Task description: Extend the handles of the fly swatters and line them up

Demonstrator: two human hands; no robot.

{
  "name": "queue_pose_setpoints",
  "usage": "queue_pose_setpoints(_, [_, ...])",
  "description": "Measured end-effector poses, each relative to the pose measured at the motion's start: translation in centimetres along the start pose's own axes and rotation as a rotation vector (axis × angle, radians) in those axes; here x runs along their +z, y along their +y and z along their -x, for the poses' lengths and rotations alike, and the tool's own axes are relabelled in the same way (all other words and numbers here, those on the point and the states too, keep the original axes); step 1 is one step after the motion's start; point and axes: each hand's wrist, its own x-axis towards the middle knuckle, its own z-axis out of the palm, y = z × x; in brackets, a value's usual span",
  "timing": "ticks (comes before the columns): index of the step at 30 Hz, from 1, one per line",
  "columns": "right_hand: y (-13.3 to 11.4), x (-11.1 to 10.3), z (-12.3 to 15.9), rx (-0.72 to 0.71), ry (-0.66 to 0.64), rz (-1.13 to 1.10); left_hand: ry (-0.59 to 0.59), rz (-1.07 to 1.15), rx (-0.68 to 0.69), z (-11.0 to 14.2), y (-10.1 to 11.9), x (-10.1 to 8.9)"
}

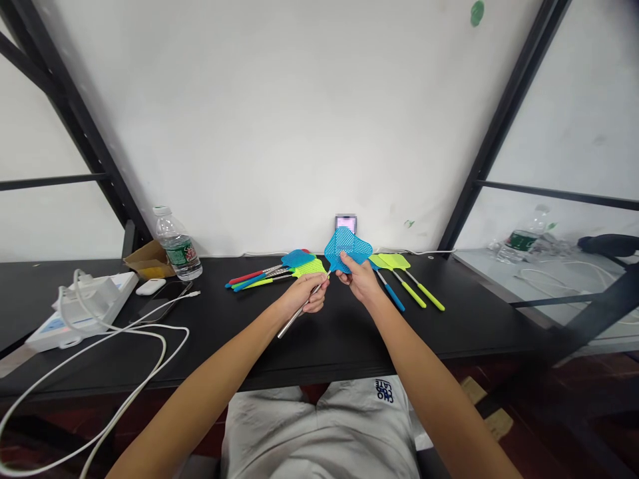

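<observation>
My right hand (358, 278) pinches a blue mesh fly swatter head (344, 241), thumb on its face. My left hand (308, 293) is wrapped round a silver metal rod (288, 326), with no coloured grip showing on its lower end. The rod's thin tip meets the neck of the blue head; whether they are joined I cannot tell. To the left lies an overlapping pile of fly swatters with red, blue and green grips, including a green swatter head (309, 267). On the right are a blue-handled swatter (393, 293) and two yellow-green swatters (417, 283).
A small device with a blurred screen (346, 221) stands against the wall. On the left of the black table (469, 326) are a water bottle (180, 249), cardboard box (150, 261), white earphone case (150, 287), dark phone (167, 299), power strip (84, 313) and looping white cables (162, 346).
</observation>
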Motion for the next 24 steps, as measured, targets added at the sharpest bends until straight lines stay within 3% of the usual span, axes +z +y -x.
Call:
queue_pose_setpoints(8, [-0.45, 0.2, 0.19, -0.024, -0.001, 0.015, -0.003, -0.02, 0.02, 0.14, 0.16, 0.16])
queue_pose_setpoints(13, [-0.08, 0.01, -0.12, -0.042, 0.043, 0.024, 0.066, -0.139, 0.061, -0.13, -0.33, -0.13])
queue_pose_setpoints(20, [0.04, -0.28, -0.39, -0.012, 0.157, 0.157, 0.238, -0.561, 0.084, -0.24, -0.41, 0.03])
queue_pose_setpoints(24, [-0.11, -0.23, -0.33, 0.013, 0.198, 0.202, 0.333, -0.954, 0.305, 0.04, -0.25, 0.24])
